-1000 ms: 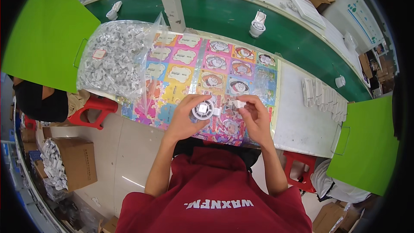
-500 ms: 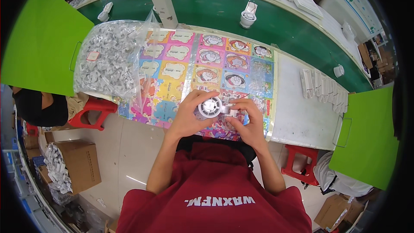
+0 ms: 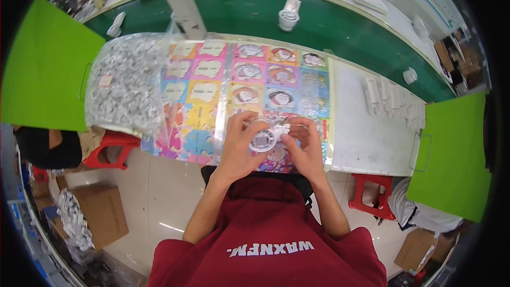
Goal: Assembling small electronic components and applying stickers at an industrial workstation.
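My left hand (image 3: 238, 148) is closed around a round white plastic housing (image 3: 262, 141) with a grey square in its middle. Its fingers curl over the far side of the ring. Pinched in my right hand (image 3: 307, 146) is a small white plastic piece (image 3: 281, 129), right against the housing's right side. Whether the two parts are joined cannot be made out. Both hands are just above the near part of a colourful printed sheet (image 3: 204, 93) that covers the work table.
A clear bag of small white parts (image 3: 125, 85) lies to the left. White elongated parts (image 3: 393, 101) stand in a row on the right. Beyond runs a green conveyor belt (image 3: 228, 13) carrying white assemblies (image 3: 289, 19). Green panels (image 3: 451, 154) flank the table; a grey post (image 3: 180, 2) rises behind.
The view has shifted slightly. The round housing has been tilted and turned, and my left fingers have curled further over its far side. My right hand still holds the small piece beside it.
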Available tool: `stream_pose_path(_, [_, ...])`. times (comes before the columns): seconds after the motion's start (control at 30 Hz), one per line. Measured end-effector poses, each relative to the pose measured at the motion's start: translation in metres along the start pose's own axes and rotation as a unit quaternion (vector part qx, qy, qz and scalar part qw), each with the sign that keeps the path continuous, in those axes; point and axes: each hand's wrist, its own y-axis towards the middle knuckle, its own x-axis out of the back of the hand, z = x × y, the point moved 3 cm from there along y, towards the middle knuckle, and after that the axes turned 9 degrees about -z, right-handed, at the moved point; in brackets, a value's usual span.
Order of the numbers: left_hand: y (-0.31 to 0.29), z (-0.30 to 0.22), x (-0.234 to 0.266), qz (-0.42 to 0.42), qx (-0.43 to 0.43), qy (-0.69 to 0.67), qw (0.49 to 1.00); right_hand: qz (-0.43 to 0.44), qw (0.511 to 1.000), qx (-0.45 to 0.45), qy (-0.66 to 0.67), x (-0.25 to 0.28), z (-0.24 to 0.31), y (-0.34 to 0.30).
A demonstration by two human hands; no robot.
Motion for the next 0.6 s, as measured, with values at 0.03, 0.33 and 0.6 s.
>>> stream_pose_path(0.03, [-0.001, 0.001, -0.003, 0.005, -0.005, -0.008, 1.000, 0.058, 0.993, -0.100, 0.012, 0.001, -0.007, 0.000])
stream_pose_path(0.33, [0.008, 0.010, -0.020, 0.070, 0.118, -0.144, 0.980, 0.135, 0.981, -0.003, -0.138, -0.002, 0.015, 0.001])
stream_pose_path(0.6, [-0.006, 0.033, -0.032, 0.033, 0.120, -0.232, 0.965, 0.137, 0.987, -0.010, -0.083, -0.002, 0.007, 0.000])
